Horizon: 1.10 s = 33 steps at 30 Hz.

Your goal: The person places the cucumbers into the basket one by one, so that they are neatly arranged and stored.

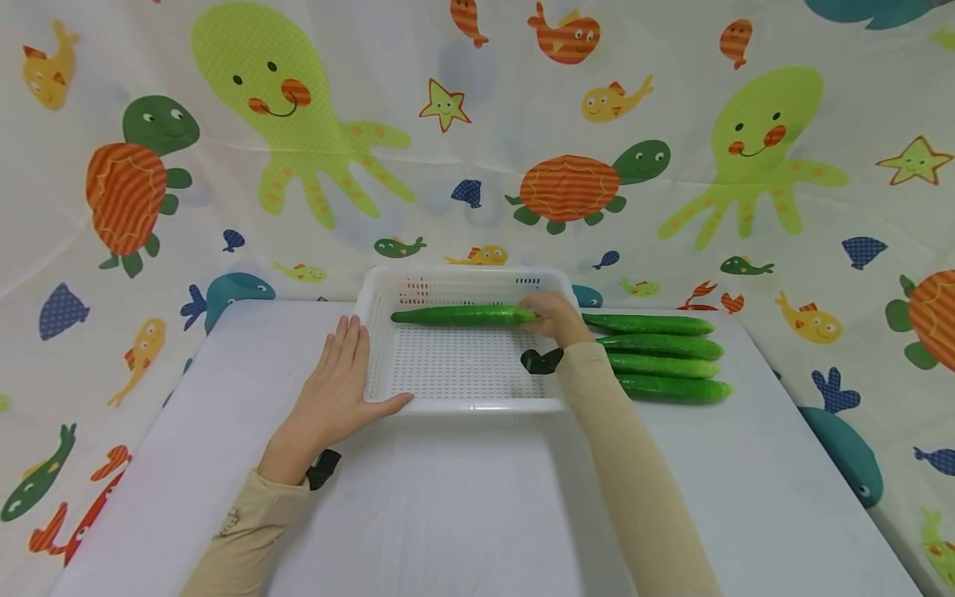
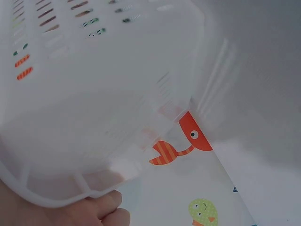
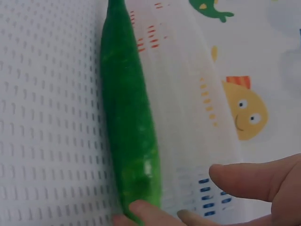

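A green cucumber (image 1: 462, 316) lies lengthwise inside a white plastic basket (image 1: 462, 405), along its far wall. My right hand (image 1: 552, 318) is over the basket's right end, fingertips at the cucumber's right end. In the right wrist view the thumb (image 3: 244, 181) stands apart from the cucumber (image 3: 129, 113), while a fingertip (image 3: 143, 207) overlaps its near end. My left hand (image 1: 332, 390) rests at the basket's front left corner, fingers straight along the left side and thumb spread along the front rim. Fingers show below the basket rim (image 2: 51, 202) in the left wrist view.
Several more cucumbers (image 1: 664, 367) lie side by side on the white table (image 1: 462, 506), right of the basket, their left ends partly hidden by my right arm. A patterned curtain (image 1: 477, 108) with sea animals hangs right behind the basket.
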Motion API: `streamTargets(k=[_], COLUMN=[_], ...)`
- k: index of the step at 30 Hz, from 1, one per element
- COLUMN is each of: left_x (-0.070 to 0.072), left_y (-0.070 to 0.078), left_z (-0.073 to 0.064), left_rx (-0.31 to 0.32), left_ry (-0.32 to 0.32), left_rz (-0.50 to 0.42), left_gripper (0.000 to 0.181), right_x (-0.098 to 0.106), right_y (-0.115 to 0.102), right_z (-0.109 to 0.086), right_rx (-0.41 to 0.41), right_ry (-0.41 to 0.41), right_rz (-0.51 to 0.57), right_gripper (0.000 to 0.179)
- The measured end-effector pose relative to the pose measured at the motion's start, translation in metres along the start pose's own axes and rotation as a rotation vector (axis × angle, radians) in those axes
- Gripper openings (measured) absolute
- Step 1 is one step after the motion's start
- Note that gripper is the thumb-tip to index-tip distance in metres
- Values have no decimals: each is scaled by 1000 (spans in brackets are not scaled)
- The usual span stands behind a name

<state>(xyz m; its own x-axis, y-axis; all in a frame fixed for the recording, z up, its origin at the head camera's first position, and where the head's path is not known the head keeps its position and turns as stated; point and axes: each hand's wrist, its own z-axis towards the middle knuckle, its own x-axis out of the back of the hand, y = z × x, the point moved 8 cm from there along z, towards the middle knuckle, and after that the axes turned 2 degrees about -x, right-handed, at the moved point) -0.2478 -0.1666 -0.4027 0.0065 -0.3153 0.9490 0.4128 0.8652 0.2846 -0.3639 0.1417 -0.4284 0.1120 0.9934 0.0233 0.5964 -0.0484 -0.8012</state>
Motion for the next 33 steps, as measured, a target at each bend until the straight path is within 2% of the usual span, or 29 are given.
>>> streamTargets(k=[3,6,9,14,19,23,26,30,33], left_x=[0,-1,-1,-1,1,2,1,0,-1], left_y=[0,1,2,4,3,4,3,2,2], left_z=[0,1,1,2,1,1,1,2,2], left_rx=[-1,-4,-7,-11,-3,-5,-7,-5,-1], left_ry=[1,4,7,4,2,7,7,1,-3], left_rz=[-1,-2,-1,-6,-12,-12,-15,-20,-21], left_gripper=[126,126,126,126,125,124,124,125,125], right_x=[2,3,6,18,34,57,82,119,146], right_y=[-5,-11,-19,-34,-44,-47,-46,-44,-42], right_z=[-7,-16,-28,-49,-70,-89,-100,-109,-116], right_rx=[0,40,109,233,361,474,549,638,700], right_ry=[-18,-57,-125,-255,-308,-293,-252,-215,-231], right_rz=[-69,-121,-127,-29,-116,-183,-180,-112,-34], right_gripper=[57,55,55,58,57,54,52,45,34])
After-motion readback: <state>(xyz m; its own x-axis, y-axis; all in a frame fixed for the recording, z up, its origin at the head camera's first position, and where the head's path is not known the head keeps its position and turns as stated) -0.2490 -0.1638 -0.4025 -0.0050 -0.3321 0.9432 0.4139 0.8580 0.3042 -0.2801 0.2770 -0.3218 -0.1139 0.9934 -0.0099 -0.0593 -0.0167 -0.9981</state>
